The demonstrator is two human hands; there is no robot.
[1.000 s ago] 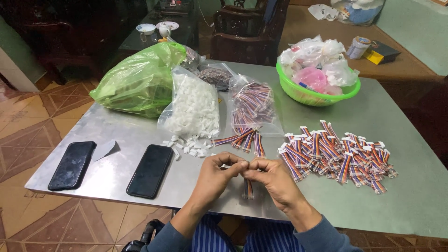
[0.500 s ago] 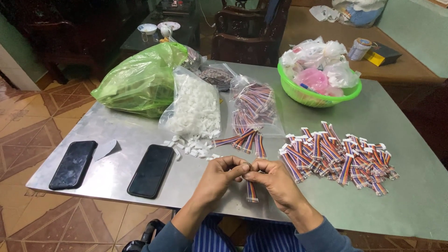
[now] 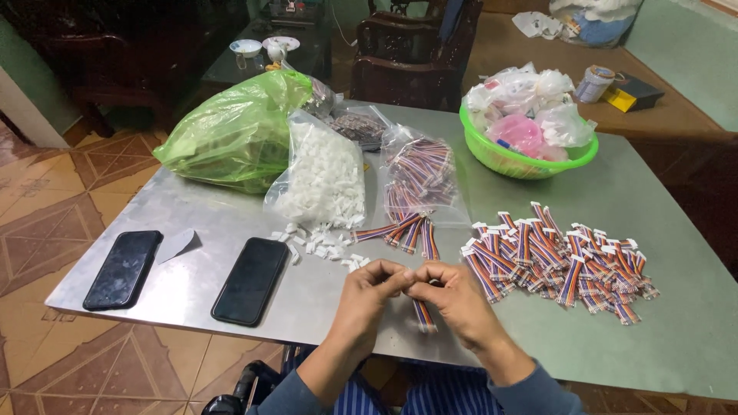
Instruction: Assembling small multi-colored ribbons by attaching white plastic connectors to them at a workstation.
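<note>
My left hand [image 3: 375,290] and my right hand [image 3: 453,296] meet fingertip to fingertip above the near edge of the metal table [image 3: 200,230]. Between them they pinch the top end of a short striped ribbon cable [image 3: 423,316], which hangs down below my right fingers. Whether a white connector is at the pinched end is hidden by my fingers. Loose white plastic connectors [image 3: 317,246] lie just beyond my left hand. A few loose striped cables [image 3: 403,230] lie ahead of my hands.
A heap of finished striped cables [image 3: 565,261] lies right. Behind are a clear bag of white connectors [image 3: 323,177], a clear bag of cables [image 3: 421,173], a green bag [image 3: 238,134] and a green bowl [image 3: 492,157] of small bags. Two black phones [image 3: 250,279] [image 3: 123,269] lie left.
Both hands have stayed together at the table's near edge. The striped cable now hangs lower from my fingertips than a second ago.
</note>
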